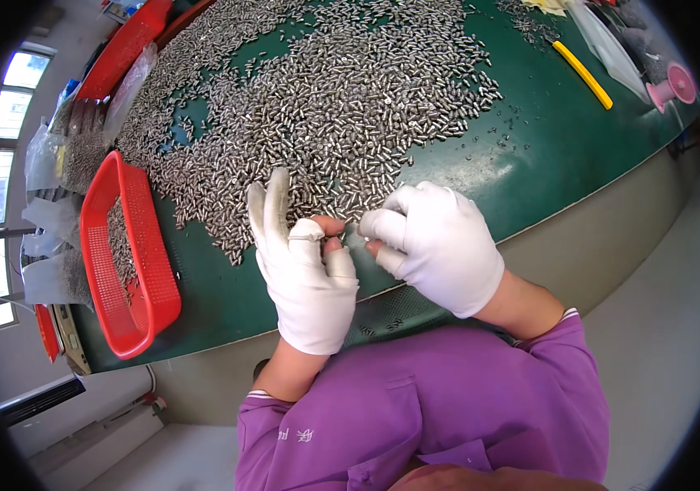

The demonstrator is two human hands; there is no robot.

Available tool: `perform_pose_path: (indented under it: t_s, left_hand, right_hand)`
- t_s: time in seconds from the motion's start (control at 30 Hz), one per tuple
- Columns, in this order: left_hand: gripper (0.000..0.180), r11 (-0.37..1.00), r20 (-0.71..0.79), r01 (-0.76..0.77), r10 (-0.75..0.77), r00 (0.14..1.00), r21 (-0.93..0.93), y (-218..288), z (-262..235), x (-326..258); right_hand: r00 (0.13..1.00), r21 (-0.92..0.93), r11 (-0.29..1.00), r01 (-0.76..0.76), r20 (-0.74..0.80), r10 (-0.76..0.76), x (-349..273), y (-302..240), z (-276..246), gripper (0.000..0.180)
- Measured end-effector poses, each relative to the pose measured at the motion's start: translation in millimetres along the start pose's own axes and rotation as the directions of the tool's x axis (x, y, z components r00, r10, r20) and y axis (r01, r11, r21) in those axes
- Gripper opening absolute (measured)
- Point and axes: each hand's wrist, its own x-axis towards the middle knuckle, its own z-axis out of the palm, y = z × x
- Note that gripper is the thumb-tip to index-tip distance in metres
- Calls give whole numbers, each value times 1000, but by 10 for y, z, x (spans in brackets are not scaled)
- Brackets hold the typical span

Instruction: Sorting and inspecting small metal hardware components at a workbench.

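Nearest, one green mesh tray (391,315) shows partly below the near edge of the green table (546,176), on the near side of the heap (325,106); a few dark bits lie in it. Two gloved hands meet at the heap's near edge. The left hand (301,274) holds thumb and forefinger tips close together, other fingers extended; the right hand (440,245) is curled, thumb near forefinger. Whether either grips a piece, I cannot tell. The metal pieces (350,176), too many to count, form the heap; each is short and elongated, long axes pointing every way. Left of the heap stands one red basket (152,254), lengthwise away from the person, with pieces inside. Bare tabletop opens right of the heap; beyond it lie one yellow tool (583,75), slanting, and one pink spool (679,82).
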Motion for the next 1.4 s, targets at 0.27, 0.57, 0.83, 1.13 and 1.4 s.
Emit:
perform_pose_path:
  t_s: [0.27,0.57,0.83,1.13,1.4]
  left_hand:
    - [23,999,-37,-17,18,999,28,-70,-121,-19]
    - [24,990,74,-53,43,996,134,-2,-79,7]
    - [18,996,103,-25,16,995,86,103,-65,9]
    - [20,997,120,-15,6,993,74,82,-48,4]
    - [19,996,124,-18,7,992,87,98,-12,26]
  right_hand:
    - [975,224,974,-32,-206,80,-53,32,-168,11]
    - [999,10,999,-34,34,33,-73,34,-40,7]
    - [999,-29,998,-53,-12,53,-62,-17,6,7]
    - [999,-19,999,-46,-29,45,-58,-11,-3,10]
    - [997,-80,994,-77,-33,75,-53,-50,30,13]
